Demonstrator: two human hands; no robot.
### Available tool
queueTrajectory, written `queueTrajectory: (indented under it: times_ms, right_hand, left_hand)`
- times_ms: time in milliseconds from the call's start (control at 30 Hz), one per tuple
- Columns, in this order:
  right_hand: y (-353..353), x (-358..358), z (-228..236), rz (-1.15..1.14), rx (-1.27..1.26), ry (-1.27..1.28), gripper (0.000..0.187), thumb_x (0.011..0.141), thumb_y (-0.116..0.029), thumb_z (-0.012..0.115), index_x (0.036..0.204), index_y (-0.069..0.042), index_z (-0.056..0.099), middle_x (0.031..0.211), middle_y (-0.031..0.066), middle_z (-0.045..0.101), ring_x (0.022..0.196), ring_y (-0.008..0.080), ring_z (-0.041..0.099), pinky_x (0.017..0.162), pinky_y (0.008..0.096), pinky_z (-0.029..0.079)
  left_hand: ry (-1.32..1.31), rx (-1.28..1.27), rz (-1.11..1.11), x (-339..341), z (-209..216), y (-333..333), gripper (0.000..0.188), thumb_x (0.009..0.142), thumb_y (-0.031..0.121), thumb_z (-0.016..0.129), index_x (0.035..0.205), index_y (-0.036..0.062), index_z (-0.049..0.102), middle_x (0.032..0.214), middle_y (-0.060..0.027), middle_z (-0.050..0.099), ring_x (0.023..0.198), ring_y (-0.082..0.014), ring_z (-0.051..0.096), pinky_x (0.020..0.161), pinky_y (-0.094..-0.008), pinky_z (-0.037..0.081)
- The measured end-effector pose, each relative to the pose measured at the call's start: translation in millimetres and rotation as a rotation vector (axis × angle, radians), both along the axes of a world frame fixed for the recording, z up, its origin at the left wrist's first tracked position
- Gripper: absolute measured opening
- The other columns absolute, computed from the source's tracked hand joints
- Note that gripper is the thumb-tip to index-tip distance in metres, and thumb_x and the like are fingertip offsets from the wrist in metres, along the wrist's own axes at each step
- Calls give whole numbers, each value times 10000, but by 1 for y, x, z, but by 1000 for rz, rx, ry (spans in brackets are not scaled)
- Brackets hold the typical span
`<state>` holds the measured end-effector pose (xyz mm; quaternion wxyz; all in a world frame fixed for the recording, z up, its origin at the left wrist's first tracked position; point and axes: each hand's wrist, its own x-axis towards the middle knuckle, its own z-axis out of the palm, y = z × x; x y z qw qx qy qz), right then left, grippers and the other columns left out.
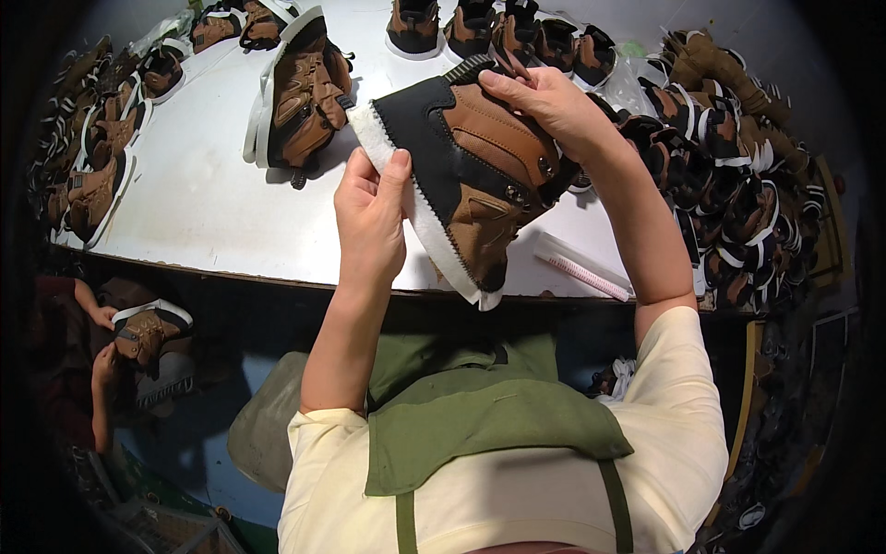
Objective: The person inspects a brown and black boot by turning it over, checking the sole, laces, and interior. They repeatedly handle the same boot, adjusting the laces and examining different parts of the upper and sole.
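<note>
Tilted between my hands is a brown and black boot [494,152], its white, jagged-edged sole side facing left and its toe pointing down toward me. My left hand [369,208] pinches the white edge near the heel, thumb on the black side. At the top, my right hand [558,106] grips the collar, thumb outside and fingers mostly hidden behind it. The boot hangs just over the table's front edge. A pair of similar boots [300,106] lies on its side on the white table [198,217], left of the held one.
Several boots [508,37] stand along the back of the table. More are piled at the left [97,189] and right [738,189]. A clear plastic sleeve [581,266] with a red-marked strip lies near the front edge. Lower left, another person's hands [103,337] hold a brown shoe [143,332].
</note>
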<state>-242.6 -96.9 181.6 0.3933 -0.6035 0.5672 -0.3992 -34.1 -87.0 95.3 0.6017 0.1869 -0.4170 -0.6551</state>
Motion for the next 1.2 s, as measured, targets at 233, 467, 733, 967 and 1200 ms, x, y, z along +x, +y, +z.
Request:
queueTrajectory:
  times_ms: [233, 467, 733, 967, 1200]
  right_hand:
    - [-9, -2, -17, -25, 82, -9, 457, 837, -462, 690, 838, -5, 681, 716, 11, 626, 591, 53, 555, 543, 183, 437]
    - [-16, -5, -27, -5, 155, -18, 464, 832, -455, 698, 839, 8, 679, 706, 24, 630, 582, 58, 568, 534, 189, 452]
    - [-19, -1, -34, -14, 122, -9, 453, 828, -448, 705, 842, 4, 679, 683, 12, 622, 549, 55, 560, 506, 192, 450]
    - [-16, 1, -31, -30, 119, 14, 445, 827, -439, 710, 843, 4, 679, 683, 3, 616, 557, 48, 559, 512, 188, 448]
    - [-18, -3, -25, -18, 116, 14, 407, 825, -433, 712, 830, -27, 676, 694, -12, 605, 576, 37, 529, 524, 191, 415]
  left_hand:
    - [13, 71, -106, 4, -15, -3, 162, 962, 185, 564, 1011, 31, 565, 777, 30, 534, 598, -20, 410, 520, -188, 341]
    - [64, 211, -146, -1, -17, 5, 187, 971, 197, 528, 1044, 30, 566, 845, -14, 601, 673, -62, 554, 605, -227, 490]
    - [103, 140, -259, 12, -30, 3, 222, 977, 135, 439, 1130, -5, 519, 1041, -88, 647, 887, -134, 648, 794, -262, 536]
    - [83, 153, -246, 13, -30, 4, 283, 963, 119, 423, 1187, -32, 506, 1068, -111, 646, 890, -144, 653, 815, -277, 536]
    - [78, 162, -227, 14, -22, 9, 296, 909, 69, 480, 1182, -38, 521, 1064, -108, 642, 907, -144, 644, 818, -281, 535]
